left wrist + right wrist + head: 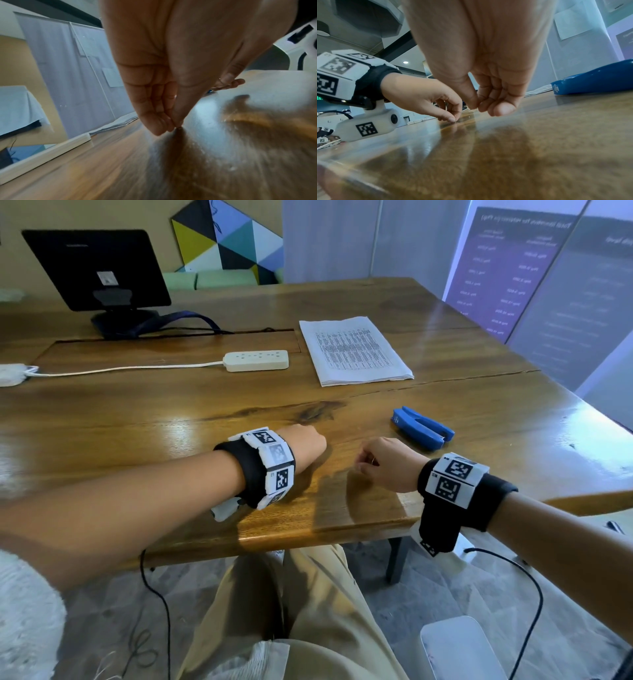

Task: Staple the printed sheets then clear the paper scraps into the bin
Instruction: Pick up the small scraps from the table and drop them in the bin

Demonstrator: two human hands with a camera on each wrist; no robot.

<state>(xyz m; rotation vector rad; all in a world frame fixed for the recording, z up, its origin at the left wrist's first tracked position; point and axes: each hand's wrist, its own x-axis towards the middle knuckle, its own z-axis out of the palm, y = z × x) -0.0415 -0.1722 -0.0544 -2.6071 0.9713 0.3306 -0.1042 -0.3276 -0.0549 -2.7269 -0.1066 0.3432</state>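
Note:
A stack of printed sheets [354, 350] lies flat on the far middle of the wooden table [137, 412]. In front of it, to the right, rests a blue stapler [423, 428], also seen as the stapler [594, 79] beside my right hand. My left hand [317, 440] presses its bunched fingertips [171, 124] to the tabletop and pinches a tiny speck, too small to name. My right hand [363, 465] hovers just above the wood a little to the right. Its fingers [503, 108] are curled against the thumb and nothing shows between them.
A white power strip [256, 360] with its cord lies left of the sheets. A black monitor [99, 268] stands at the far left. The table's front edge [308, 529] runs just behind my wrists. A white rounded object [459, 645] sits on the floor at lower right.

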